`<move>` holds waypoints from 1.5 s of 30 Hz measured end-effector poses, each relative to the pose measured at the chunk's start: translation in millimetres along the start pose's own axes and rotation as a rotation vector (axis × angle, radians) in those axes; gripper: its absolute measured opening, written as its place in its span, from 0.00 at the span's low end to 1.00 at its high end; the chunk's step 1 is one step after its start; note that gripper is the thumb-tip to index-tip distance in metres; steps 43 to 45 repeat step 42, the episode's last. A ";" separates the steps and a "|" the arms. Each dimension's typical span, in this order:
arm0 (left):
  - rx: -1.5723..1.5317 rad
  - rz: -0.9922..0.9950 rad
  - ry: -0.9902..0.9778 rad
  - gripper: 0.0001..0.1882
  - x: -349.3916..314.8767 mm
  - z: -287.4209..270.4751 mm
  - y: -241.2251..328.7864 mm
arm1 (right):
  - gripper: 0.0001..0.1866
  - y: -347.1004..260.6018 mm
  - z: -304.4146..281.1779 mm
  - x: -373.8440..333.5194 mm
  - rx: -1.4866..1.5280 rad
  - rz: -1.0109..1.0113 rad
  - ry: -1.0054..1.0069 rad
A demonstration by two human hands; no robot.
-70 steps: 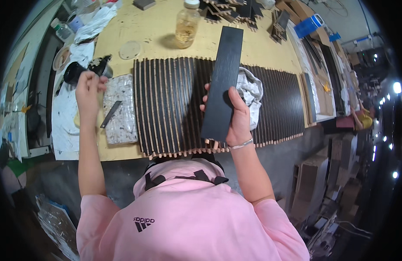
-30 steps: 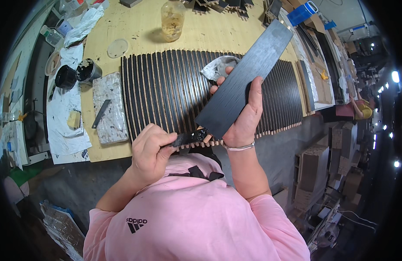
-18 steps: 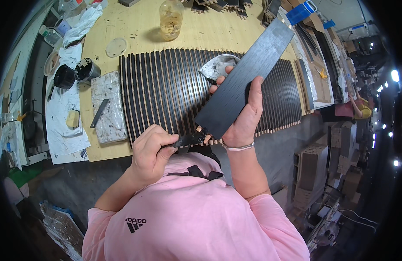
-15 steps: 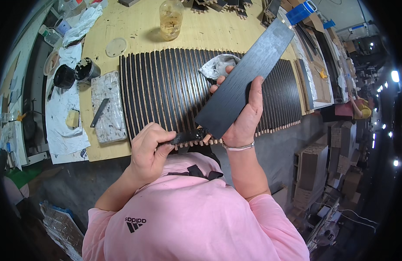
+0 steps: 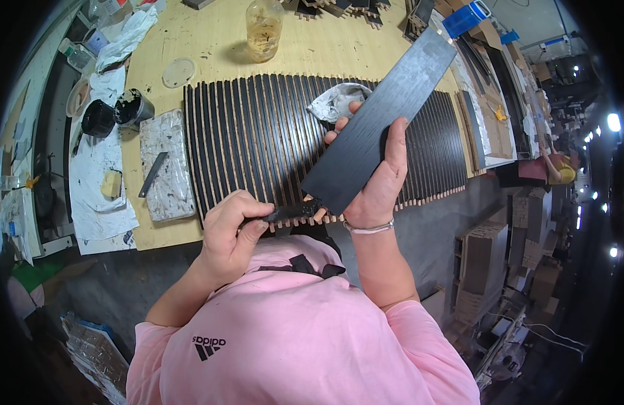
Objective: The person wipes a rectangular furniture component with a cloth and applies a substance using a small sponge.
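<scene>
My right hand [image 5: 379, 175] grips a black board [image 5: 383, 121] with visible wood grain, tilted up toward the far right. Pale wooden dowels stick out of both of its ends. Between the thumb and fingers of my left hand [image 5: 232, 233] is a narrow, flat black tool [image 5: 285, 213]; whether it is a putty knife or a brush I cannot tell. Its tip is at the board's near end, beside a wooden dowel [image 5: 319, 214], with glossy black paste there. Below the hands, black boards [image 5: 258, 135] stand on edge in a long row, and a stained rag [image 5: 339, 101] lies on them.
At the left, black-smeared cups [image 5: 134, 108] stand near a wrapped white block [image 5: 167, 189] with a thin black strip [image 5: 154, 174] on it. A yellowish sponge [image 5: 111, 183] rests on white cloth. A jar [image 5: 264, 30] stands at the back. Another person [image 5: 545, 170] is far right.
The tool's tip has shifted slightly at the board's near end, beside the dowel. Both hands keep their hold, and the board has hardly moved.
</scene>
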State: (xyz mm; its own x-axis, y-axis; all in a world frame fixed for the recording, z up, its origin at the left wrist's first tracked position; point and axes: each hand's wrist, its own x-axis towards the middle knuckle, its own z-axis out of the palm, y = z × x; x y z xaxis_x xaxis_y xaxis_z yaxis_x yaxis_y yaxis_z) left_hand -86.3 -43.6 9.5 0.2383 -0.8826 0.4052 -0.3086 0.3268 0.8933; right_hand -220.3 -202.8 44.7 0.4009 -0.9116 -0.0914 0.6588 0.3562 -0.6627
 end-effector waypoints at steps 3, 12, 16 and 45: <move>-0.006 -0.056 0.004 0.06 0.0 -1.5 0.5 | 0.25 0.6 -0.9 0.5 -0.015 -0.006 -0.009; 0.017 -0.007 -0.049 0.07 -0.2 -2.5 -1.2 | 0.24 1.0 2.3 0.6 -0.041 -0.009 0.033; 0.062 0.037 -0.002 0.07 2.5 -2.0 -0.1 | 0.24 2.2 2.6 1.4 -0.048 -0.015 0.045; -0.075 -0.175 0.018 0.08 -2.3 -8.3 -5.1 | 0.27 9.5 2.7 10.7 -0.104 0.077 0.122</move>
